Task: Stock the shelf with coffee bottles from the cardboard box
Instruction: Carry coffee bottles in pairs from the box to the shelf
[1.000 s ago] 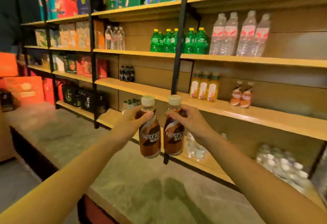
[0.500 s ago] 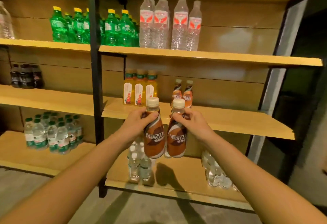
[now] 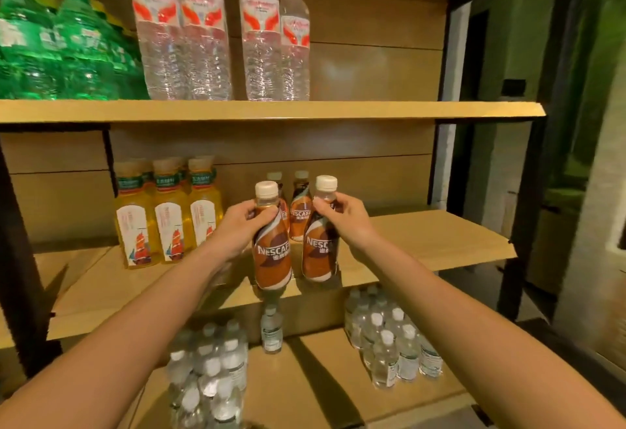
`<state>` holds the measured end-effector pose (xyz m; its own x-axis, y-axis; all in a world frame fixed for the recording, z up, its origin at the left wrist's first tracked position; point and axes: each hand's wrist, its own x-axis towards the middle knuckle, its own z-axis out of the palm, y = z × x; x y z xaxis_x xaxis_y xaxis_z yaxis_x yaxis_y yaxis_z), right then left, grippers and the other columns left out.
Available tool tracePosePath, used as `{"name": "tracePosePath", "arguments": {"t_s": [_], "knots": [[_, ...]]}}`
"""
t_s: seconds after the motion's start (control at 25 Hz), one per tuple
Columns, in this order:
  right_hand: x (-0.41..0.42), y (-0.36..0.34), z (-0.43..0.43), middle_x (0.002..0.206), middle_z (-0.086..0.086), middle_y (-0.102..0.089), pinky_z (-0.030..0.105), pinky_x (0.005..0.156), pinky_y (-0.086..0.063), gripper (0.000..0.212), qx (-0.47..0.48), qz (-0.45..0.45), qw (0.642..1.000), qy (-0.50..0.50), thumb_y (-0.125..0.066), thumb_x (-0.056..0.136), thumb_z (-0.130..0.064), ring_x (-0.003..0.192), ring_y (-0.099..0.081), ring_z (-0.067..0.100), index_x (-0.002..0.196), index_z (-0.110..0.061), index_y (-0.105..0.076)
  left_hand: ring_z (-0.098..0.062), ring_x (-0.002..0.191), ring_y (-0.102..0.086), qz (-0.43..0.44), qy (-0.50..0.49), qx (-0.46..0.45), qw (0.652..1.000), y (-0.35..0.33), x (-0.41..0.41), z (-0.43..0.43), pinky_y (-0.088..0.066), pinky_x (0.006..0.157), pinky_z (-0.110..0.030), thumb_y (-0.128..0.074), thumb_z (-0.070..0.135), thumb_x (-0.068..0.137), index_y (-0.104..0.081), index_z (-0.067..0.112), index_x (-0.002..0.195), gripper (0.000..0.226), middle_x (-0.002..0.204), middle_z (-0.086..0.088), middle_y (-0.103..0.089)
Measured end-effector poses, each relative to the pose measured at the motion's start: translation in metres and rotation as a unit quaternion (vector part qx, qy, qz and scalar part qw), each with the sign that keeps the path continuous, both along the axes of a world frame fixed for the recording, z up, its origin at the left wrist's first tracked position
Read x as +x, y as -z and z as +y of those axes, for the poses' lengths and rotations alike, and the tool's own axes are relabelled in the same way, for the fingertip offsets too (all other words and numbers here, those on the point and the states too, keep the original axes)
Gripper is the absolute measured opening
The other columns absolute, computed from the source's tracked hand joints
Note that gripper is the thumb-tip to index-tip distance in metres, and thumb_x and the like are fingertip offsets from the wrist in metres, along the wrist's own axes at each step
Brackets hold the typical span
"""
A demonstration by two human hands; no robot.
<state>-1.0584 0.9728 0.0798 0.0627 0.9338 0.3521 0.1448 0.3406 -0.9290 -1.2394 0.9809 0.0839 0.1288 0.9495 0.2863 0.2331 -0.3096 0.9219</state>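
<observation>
Green bottles [image 3: 78, 49] beside tall water bottles [image 3: 203, 52], yellow drink bottles [image 3: 171, 222], small water bottles [image 3: 386, 350]

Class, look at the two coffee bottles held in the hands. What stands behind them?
Two shelved coffee bottles stand on the middle shelf. The held left bottle, gripped by the left hand, covers most of one; anything behind those is hidden.

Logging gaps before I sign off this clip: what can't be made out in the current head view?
1. Cardboard box: outside the head view altogether.
2. Shelved coffee bottles: mostly covered by the left-hand coffee bottle and right-hand coffee bottle; any further rows are hidden.
3. Green bottles: cut by the left edge, labels blurred.
4. Small water bottles on the bottom shelf: blurred, labels unreadable.
</observation>
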Motion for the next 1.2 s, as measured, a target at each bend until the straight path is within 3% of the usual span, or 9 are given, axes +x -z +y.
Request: {"name": "tracePosePath", "arguments": {"t_s": [0.12, 0.4, 0.56, 0.68, 0.76, 0.84, 0.96, 1.08, 1.2], "knots": [[0.001, 0.001, 0.028, 0.111, 0.011, -0.066, 0.038, 0.092, -0.051, 0.021, -0.007, -0.020, 1.000, 0.006, -0.059, 0.090, -0.023, 0.100, -0.064, 0.021, 0.109, -0.013, -0.058, -0.014, 0.097, -0.060, -0.010, 0.017, -0.010, 1.000, -0.001, 0.003, 0.028, -0.046, 0.073, -0.024, -0.053, 0.028, 0.092, -0.054, 0.019, 0.122, 0.031, 0.104, 0.003, -0.064], [0.000, 0.016, 0.079, 0.112, 0.012, -0.066, 0.032, 0.088, -0.051, 0.029, -0.003, -0.027, 1.000, -0.005, -0.058, 0.091, -0.023, 0.102, -0.064, 0.022, 0.116, -0.008, -0.057, -0.015, 0.096, -0.061, -0.018, 0.029, -0.037, 0.999, 0.010, 0.019, 0.069, -0.049, 0.084, -0.030, -0.053, 0.029, 0.092, -0.053, 0.021, 0.122, 0.031, 0.101, 0.005, -0.064], [0.003, 0.018, 0.097, 0.114, 0.012, -0.065, 0.031, 0.086, -0.050, 0.030, -0.003, -0.044, 0.999, -0.021, -0.057, 0.091, -0.023, 0.101, -0.063, 0.020, 0.118, -0.008, -0.056, -0.016, 0.098, -0.060, -0.037, 0.027, -0.051, 0.998, 0.014, 0.024, 0.082, -0.049, 0.079, -0.028, -0.051, 0.029, 0.093, -0.051, 0.020, 0.122, 0.031, 0.103, 0.004, -0.063], [0.002, 0.016, 0.101, 0.118, 0.009, -0.062, 0.026, 0.084, -0.047, 0.033, -0.005, -0.059, 0.998, -0.027, -0.056, 0.091, -0.024, 0.105, -0.060, 0.017, 0.122, -0.012, -0.052, -0.020, 0.108, -0.059, -0.049, 0.016, -0.045, 0.998, 0.020, 0.027, 0.088, -0.049, 0.089, -0.034, -0.051, 0.030, 0.093, -0.049, 0.021, 0.123, 0.031, 0.107, 0.004, -0.062], [0.005, 0.021, 0.100, 0.123, 0.003, -0.057, 0.028, 0.089, -0.046, 0.045, 0.000, -0.058, 0.998, -0.025, -0.058, 0.090, -0.030, 0.114, -0.055, 0.017, 0.131, -0.015, -0.045, -0.020, 0.119, -0.053, -0.057, 0.011, -0.038, 0.998, 0.027, 0.028, 0.086, -0.044, 0.098, -0.038, -0.054, 0.032, 0.091, -0.043, 0.022, 0.132, 0.044, 0.121, 0.004, -0.057], [0.015, 0.037, 0.098, 0.126, -0.003, -0.052, 0.031, 0.096, -0.045, 0.059, -0.015, -0.084, 0.996, -0.028, -0.060, 0.087, -0.037, 0.118, -0.051, 0.014, 0.138, -0.016, -0.038, -0.013, 0.116, -0.047, -0.004, -0.019, -0.037, 0.999, 0.040, 0.027, 0.078, -0.040, 0.095, -0.032, -0.060, 0.036, 0.086, -0.034, 0.022, 0.139, 0.061, 0.127, 0.005, -0.050], [0.025, 0.075, 0.096, 0.123, 0.000, -0.062, 0.038, 0.096, -0.050, 0.057, -0.034, -0.249, 0.968, -0.010, -0.060, 0.083, -0.051, 0.109, -0.060, 0.016, 0.128, -0.017, -0.049, -0.015, 0.118, -0.048, 0.143, -0.104, -0.047, 0.983, 0.074, 0.022, 0.071, -0.039, 0.099, -0.033, -0.069, 0.046, 0.076, -0.039, 0.018, 0.135, 0.072, 0.131, 0.003, -0.051], [0.023, 0.095, 0.100, 0.109, -0.002, -0.068, 0.038, 0.088, -0.053, 0.050, -0.040, -0.347, 0.935, 0.058, -0.056, 0.082, -0.058, 0.096, -0.063, 0.014, 0.115, -0.020, -0.058, -0.025, 0.113, -0.054, 0.318, -0.196, 0.004, 0.928, 0.100, 0.024, 0.077, -0.037, 0.100, -0.040, -0.057, 0.062, 0.077, -0.052, 0.018, 0.119, 0.061, 0.122, -0.004, -0.060], [0.018, 0.095, 0.108, 0.106, -0.002, -0.069, 0.040, 0.087, -0.052, 0.054, -0.033, -0.388, 0.915, 0.107, -0.053, 0.080, -0.065, 0.095, -0.064, 0.016, 0.111, -0.021, -0.060, -0.024, 0.110, -0.055, 0.348, -0.226, 0.041, 0.909, 0.102, 0.029, 0.085, -0.033, 0.097, -0.039, -0.051, 0.060, 0.083, -0.056, 0.018, 0.111, 0.051, 0.114, -0.004, -0.063]]}}
